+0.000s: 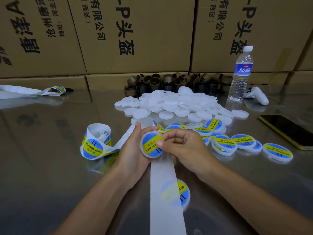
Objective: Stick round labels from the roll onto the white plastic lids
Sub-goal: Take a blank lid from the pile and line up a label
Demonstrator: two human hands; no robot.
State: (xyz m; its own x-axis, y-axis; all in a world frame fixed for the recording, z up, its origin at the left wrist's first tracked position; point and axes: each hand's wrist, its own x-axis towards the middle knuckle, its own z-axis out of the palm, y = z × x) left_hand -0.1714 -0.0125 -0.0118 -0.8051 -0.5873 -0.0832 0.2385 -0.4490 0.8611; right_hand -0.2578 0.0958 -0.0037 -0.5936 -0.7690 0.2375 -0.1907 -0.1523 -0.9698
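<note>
while the left hand [135,150] cradles a white lid [151,145] by its rim above the backing strip [165,184], the right hand [183,146] thumb presses its label; lid looks light, stiff, slippery, so rim hold suits.

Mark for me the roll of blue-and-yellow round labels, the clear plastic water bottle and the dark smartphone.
roll of blue-and-yellow round labels [94,147], head view, on its front label.
clear plastic water bottle [242,69], head view, on its blue wrapper.
dark smartphone [288,131], head view, on its screen.
</note>
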